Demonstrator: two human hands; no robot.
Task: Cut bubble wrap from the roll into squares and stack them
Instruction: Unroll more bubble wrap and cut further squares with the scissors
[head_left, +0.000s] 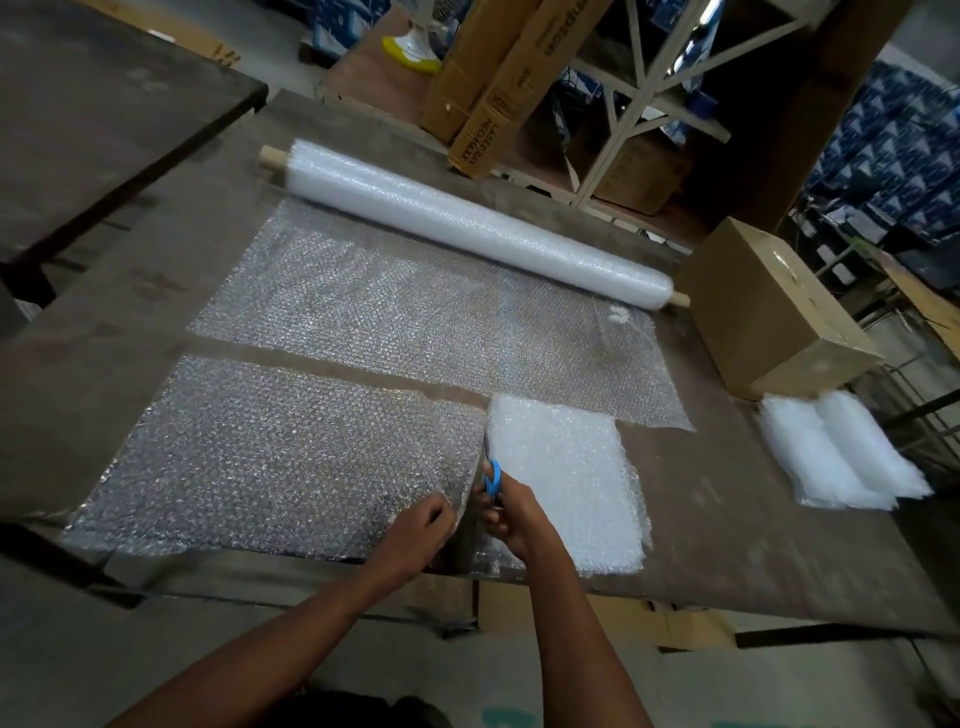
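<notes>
Two hands at the cut line

Two hands meet at the near edge of my view. My left hand (423, 525) pinches the cut edge of a clear, pebbled bubble wrap strip (270, 457) lying flat on the dark, scuffed table (727, 519). My right hand (511, 512) grips blue-handled scissors (491, 475), blades pointing away along the seam between that strip and a whiter, layered bubble wrap square (566, 467) just right of it. Beyond a bare gap lies the unrolled sheet (415, 306), running to the cylindrical roll (467, 223) on its wooden core. Far right, a stack of cut squares (841, 457) sits near a cardboard box (769, 306).
</notes>
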